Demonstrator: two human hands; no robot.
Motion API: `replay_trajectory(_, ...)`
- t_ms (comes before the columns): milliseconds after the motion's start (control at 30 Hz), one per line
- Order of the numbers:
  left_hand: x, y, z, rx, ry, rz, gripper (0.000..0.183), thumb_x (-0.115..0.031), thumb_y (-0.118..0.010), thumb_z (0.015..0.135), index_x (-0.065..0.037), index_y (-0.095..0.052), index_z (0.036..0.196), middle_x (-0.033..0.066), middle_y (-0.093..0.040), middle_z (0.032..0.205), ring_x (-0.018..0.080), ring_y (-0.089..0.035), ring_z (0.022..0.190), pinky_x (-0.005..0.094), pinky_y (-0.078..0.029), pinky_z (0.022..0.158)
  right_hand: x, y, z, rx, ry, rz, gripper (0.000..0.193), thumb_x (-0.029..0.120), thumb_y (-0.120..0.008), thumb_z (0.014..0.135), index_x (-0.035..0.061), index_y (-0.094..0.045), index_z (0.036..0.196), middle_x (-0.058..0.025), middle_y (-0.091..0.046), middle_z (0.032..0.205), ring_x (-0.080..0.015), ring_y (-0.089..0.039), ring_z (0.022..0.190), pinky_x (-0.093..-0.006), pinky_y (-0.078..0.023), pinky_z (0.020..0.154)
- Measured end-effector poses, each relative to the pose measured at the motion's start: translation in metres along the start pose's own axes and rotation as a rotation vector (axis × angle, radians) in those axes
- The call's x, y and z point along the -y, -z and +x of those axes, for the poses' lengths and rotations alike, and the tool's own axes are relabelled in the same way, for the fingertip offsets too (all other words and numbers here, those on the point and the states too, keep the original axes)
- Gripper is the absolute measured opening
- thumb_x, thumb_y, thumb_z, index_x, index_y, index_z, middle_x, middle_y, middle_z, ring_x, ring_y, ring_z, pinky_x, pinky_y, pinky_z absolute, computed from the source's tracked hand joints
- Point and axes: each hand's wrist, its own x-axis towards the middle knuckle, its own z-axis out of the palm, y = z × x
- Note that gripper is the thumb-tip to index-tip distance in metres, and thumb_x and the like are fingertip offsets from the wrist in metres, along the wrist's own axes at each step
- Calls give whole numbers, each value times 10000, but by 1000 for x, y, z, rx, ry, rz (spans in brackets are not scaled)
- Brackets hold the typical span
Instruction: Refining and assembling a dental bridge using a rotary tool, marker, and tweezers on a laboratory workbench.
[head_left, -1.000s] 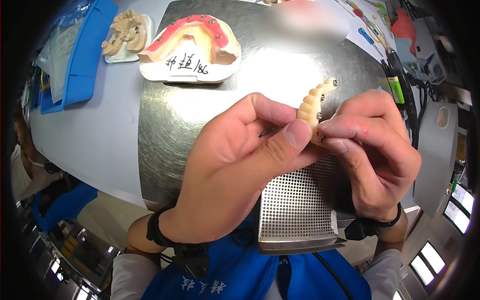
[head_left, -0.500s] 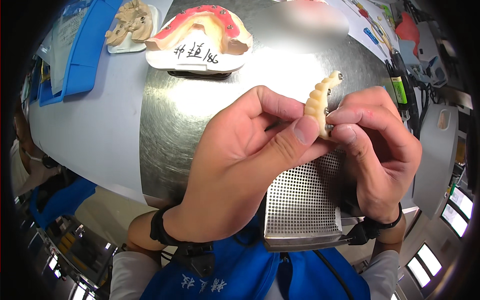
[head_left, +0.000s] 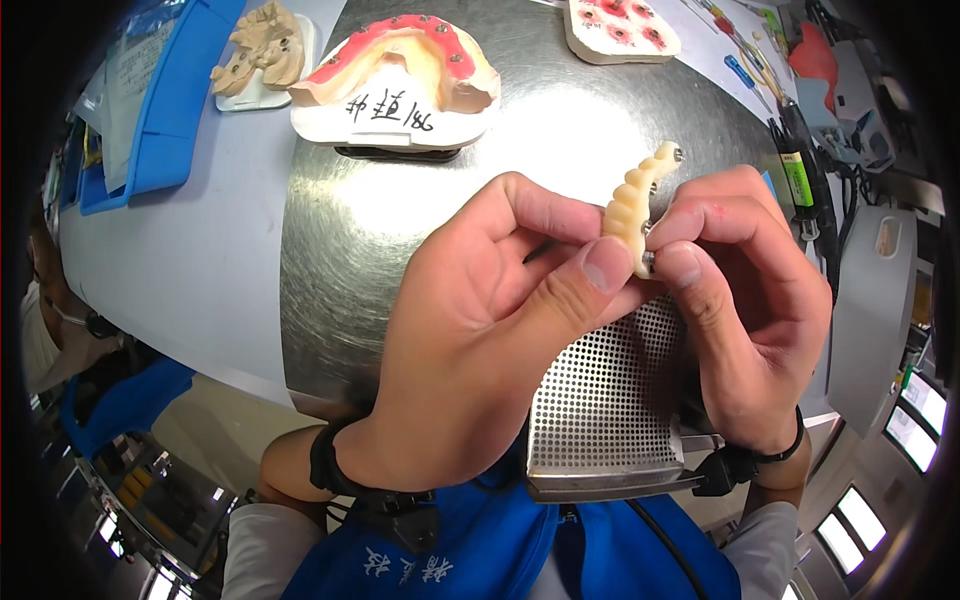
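A cream-coloured dental bridge [head_left: 627, 207], a curved row of teeth, is held upright over the bench. Small metal fittings stick out along its right side. My left hand [head_left: 500, 300] pinches its lower end between thumb and fingers. From the other side, my right hand [head_left: 752, 290] has its thumb and index finger closed at the lower metal fittings [head_left: 648, 262]; the exact contact is partly hidden. Beyond my hands stands a dental model [head_left: 395, 75] with a pink gum arch, several metal inserts and handwriting on its white base.
Below my hands a perforated metal tray [head_left: 603, 410] juts from the bench edge. A tan model [head_left: 262, 50] and a blue bin [head_left: 165, 130] stand far left. At the far right are a white block with pink spots [head_left: 620, 45], hand tools [head_left: 750, 80] and a grey machine [head_left: 875, 290].
Both hands and the bridge have shifted very slightly left. My right fingertips have moved a little at the fittings. The blurred patch over the far white block is gone.
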Motion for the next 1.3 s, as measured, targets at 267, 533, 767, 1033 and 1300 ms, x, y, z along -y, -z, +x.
replay_trajectory(267,3,4,0,51,-46,15,177,-58,-538,1067,35,-461,1196,246,-559,1338,290,-586,1282,483,-511,1107,2,-2,0,-41,-152,170,116,-29,-655,953,-55,-659,1066,-100,-597,1078,-134,-585,961,-258,-465,855)
replay_trajectory(533,1,3,1,37,-14,-1,182,-64,-542,1067,25,-462,1204,241,-572,1319,282,-602,1254,459,-534,1069,6,3,2,-18,-181,191,105,-25,-668,927,-52,-697,1025,-95,-606,1039,-136,-582,942,-262,-457,846)
replay_trajectory(767,2,1,-1,2,-31,52,208,-85,-559,1065,34,-462,1206,235,-592,1280,295,-643,1192,442,-568,1025,8,4,3,24,-237,229,77,-11,-679,919,-36,-681,991,-80,-603,1003,-136,-575,924,-261,-445,825)
replay_trajectory(1033,-17,1,4,99,188,-28,456,-253,-486,1108,110,-407,1372,180,-612,1114,323,-726,990,447,-634,883,4,25,1,-157,25,64,355,147,-631,963,-62,-610,1249,-148,-594,1118,-179,-590,982,-315,-483,849)
replay_trajectory(1300,-25,1,8,125,332,7,510,-252,-473,1102,142,-430,1423,201,-630,1133,290,-740,922,398,-658,817,0,36,0,133,306,-299,342,-94,-678,889,-103,-638,1229,-178,-687,1078,-218,-636,927,-328,-498,838)
